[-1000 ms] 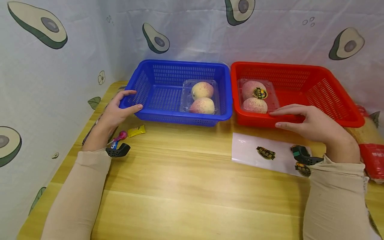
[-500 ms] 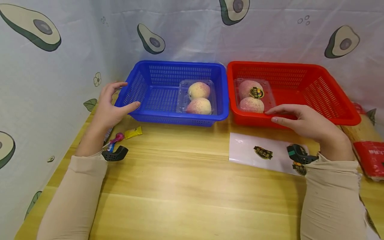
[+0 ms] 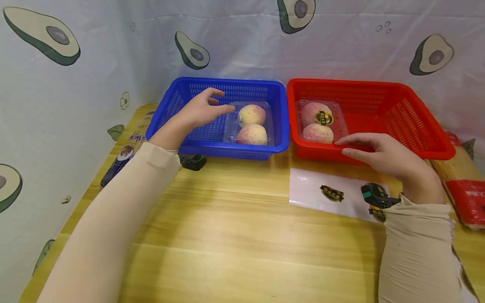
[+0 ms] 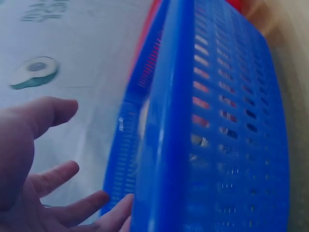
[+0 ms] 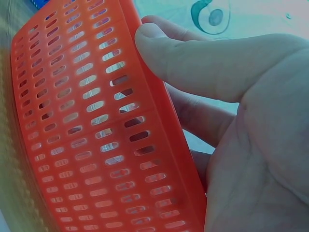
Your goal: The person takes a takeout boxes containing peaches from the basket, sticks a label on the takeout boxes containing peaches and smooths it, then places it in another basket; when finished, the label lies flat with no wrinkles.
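My left hand (image 3: 202, 110) hovers over the blue basket (image 3: 231, 148), its fingers loosely spread and holding nothing. Just right of its fingertips, a clear plastic box (image 3: 228, 132) with two peaches (image 3: 251, 134) sits inside that basket. In the left wrist view the fingers are spread beside the blue rim. My right hand (image 3: 386, 155) holds the front rim of the red basket (image 3: 363, 82), thumb on the near side and fingers reaching over. A second clear box (image 3: 342, 122) with two peaches (image 3: 317, 132) lies in the red basket and carries a black-and-gold sticker (image 3: 324, 118).
A white sheet with black-and-gold stickers (image 3: 307, 185) lies before the red basket, partly under the right wrist. A dark printed package (image 3: 118, 164) is at the left table edge. On the right lies a bag with a red label (image 3: 467, 198). Behind the baskets hangs an avocado-print curtain (image 3: 242, 46).
My left hand has let go of the blue basket's left edge and moved right over its inside; its forearm now hides the small candies. The right hand stays at the red rim.
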`<state>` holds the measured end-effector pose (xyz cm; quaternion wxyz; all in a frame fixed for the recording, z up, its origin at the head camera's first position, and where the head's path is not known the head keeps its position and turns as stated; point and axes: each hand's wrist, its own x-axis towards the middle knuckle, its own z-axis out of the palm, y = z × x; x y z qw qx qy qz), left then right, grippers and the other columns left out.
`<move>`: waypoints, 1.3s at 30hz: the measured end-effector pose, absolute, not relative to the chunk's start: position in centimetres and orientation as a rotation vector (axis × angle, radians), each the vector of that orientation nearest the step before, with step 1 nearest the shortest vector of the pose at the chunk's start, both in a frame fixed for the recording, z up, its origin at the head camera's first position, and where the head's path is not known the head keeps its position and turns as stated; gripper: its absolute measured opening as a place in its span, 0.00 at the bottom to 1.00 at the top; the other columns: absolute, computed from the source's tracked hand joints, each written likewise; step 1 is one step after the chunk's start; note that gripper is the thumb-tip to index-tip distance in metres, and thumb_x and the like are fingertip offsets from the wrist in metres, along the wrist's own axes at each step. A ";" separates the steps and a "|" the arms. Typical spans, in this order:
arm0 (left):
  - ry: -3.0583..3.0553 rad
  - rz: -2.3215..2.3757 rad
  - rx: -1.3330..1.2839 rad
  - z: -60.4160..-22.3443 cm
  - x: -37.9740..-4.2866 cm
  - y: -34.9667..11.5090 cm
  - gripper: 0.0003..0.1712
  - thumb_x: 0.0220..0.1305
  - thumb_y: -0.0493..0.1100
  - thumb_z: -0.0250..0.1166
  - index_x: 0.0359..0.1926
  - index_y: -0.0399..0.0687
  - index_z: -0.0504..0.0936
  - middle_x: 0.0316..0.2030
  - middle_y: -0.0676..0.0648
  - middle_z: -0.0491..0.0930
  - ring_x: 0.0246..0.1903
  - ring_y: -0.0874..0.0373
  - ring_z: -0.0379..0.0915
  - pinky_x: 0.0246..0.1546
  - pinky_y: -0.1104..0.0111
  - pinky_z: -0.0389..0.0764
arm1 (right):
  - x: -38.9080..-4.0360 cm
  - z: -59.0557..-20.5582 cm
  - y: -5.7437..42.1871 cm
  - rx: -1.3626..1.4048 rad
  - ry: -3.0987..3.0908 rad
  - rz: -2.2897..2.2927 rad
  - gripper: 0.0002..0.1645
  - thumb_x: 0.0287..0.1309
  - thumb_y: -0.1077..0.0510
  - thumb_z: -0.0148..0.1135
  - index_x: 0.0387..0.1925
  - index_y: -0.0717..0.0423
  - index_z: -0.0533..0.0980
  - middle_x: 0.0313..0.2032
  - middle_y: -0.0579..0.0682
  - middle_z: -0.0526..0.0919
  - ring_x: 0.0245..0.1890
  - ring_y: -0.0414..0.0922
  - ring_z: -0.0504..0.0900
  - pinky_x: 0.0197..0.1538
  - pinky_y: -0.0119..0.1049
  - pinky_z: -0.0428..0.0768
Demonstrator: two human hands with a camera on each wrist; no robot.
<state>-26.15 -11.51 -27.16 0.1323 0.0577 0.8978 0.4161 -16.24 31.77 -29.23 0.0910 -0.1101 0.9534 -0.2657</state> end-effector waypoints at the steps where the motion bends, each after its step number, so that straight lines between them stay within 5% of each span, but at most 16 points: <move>1: 2.577 1.188 0.157 -27.1 -26.7 -10.9 0.45 0.65 0.64 0.66 0.77 0.62 0.59 0.73 0.47 0.60 0.66 0.49 0.63 0.60 0.53 0.73 | -16.2 -29.3 31.8 -0.319 2.829 -0.793 0.24 0.70 0.49 0.61 0.63 0.51 0.77 0.60 0.61 0.75 0.60 0.61 0.66 0.57 0.63 0.73; 6: 2.431 1.109 0.081 -27.2 -28.5 -9.3 0.48 0.67 0.60 0.65 0.79 0.61 0.50 0.74 0.46 0.56 0.64 0.45 0.65 0.59 0.50 0.73 | -16.2 -29.4 31.8 -0.315 2.828 -0.794 0.24 0.70 0.49 0.62 0.63 0.50 0.78 0.60 0.61 0.76 0.59 0.60 0.67 0.55 0.61 0.75; 21: 2.166 1.093 -0.146 -26.9 -30.1 -7.9 0.57 0.66 0.63 0.65 0.81 0.66 0.36 0.76 0.42 0.54 0.65 0.39 0.66 0.59 0.48 0.74 | -16.5 -29.4 31.9 -0.368 2.857 -0.800 0.21 0.67 0.54 0.65 0.61 0.49 0.80 0.56 0.58 0.79 0.54 0.55 0.70 0.42 0.23 0.74; 29: 2.083 1.092 -0.210 -27.3 -30.9 -8.4 0.53 0.67 0.63 0.64 0.81 0.61 0.44 0.76 0.45 0.56 0.70 0.43 0.59 0.69 0.47 0.59 | -16.7 -29.6 31.8 -0.414 2.875 -0.809 0.19 0.67 0.54 0.66 0.58 0.48 0.82 0.53 0.54 0.81 0.52 0.52 0.72 0.44 0.22 0.72; 35: 2.125 1.096 -0.216 -27.4 -30.8 -7.8 0.56 0.64 0.58 0.70 0.81 0.57 0.44 0.75 0.44 0.56 0.69 0.44 0.61 0.65 0.50 0.69 | -16.7 -29.5 31.7 -0.395 2.863 -0.791 0.20 0.67 0.54 0.66 0.59 0.48 0.81 0.54 0.56 0.81 0.52 0.54 0.72 0.44 0.25 0.73; 39: 2.156 1.105 -0.183 -27.1 -30.7 -7.1 0.58 0.63 0.56 0.72 0.80 0.56 0.42 0.75 0.44 0.53 0.67 0.41 0.63 0.60 0.52 0.74 | -16.7 -29.4 31.8 -0.376 2.860 -0.772 0.21 0.67 0.54 0.66 0.60 0.49 0.80 0.56 0.58 0.80 0.54 0.55 0.71 0.50 0.39 0.76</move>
